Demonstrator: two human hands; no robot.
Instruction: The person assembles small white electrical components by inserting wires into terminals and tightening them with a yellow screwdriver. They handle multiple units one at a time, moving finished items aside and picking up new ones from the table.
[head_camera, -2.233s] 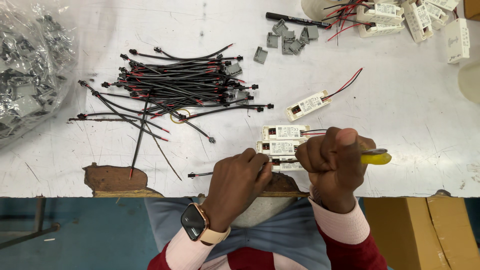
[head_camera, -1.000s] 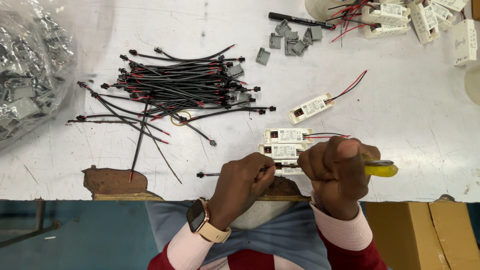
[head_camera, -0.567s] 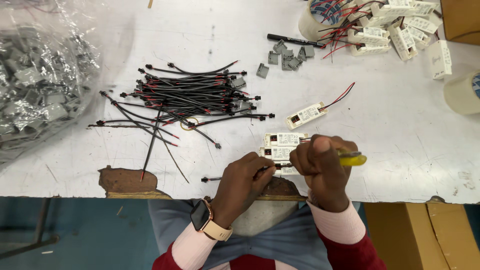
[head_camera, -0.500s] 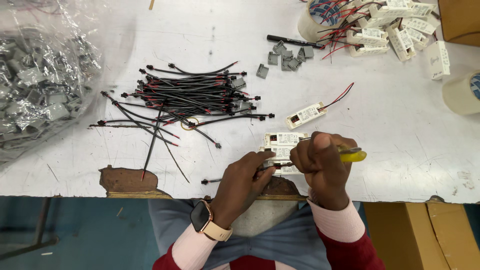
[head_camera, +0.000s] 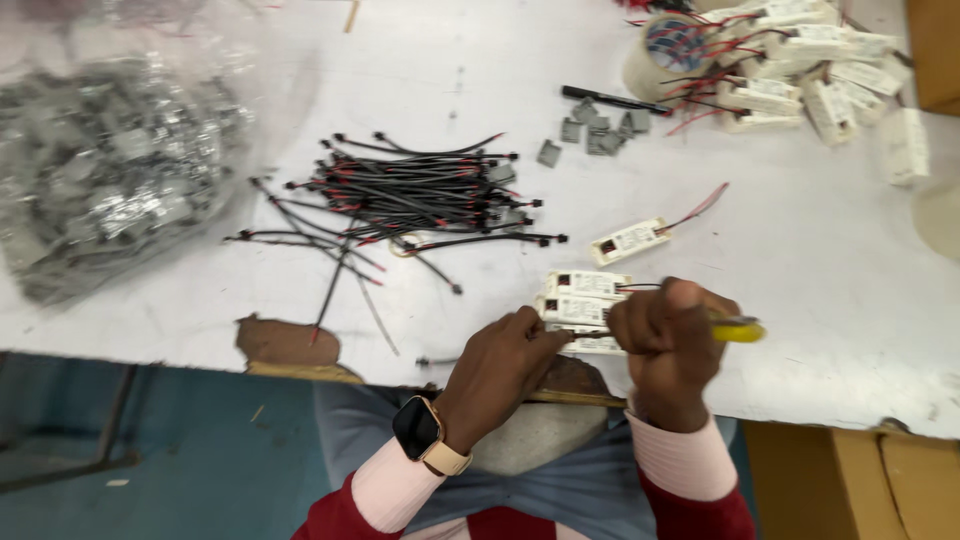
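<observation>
- The fingers of the right hand (head_camera: 668, 340) are curled tight around a tool with a yellow handle (head_camera: 738, 329); only the yellow end is seen, sticking out past the fist.
- The fingers of the left hand (head_camera: 500, 372) are bent down and pressed on the small white boxes (head_camera: 582, 310) by the near edge of the table, pinching the nearest box.
- The white boxes are laid side by side between the two hands, and thin red and black wires are seen coming out of them.
- A watch with a dark face (head_camera: 419, 429) is worn on the left wrist, and pink cuffs are seen on both arms.
- One more white box with a red wire (head_camera: 630, 240) is laid alone, a little farther up the table.
- A pile of black and red cables (head_camera: 420, 195) is spread out to the left of it.
- A few small grey clips (head_camera: 595, 130) and a black pen (head_camera: 612, 99) are placed farther back.
- A heap of white boxes with wires (head_camera: 800, 60) is found at the far right corner, by a roll of tape (head_camera: 665, 50).
- A clear bag full of grey parts (head_camera: 110, 170) is set at the far left of the white table (head_camera: 840, 290).
</observation>
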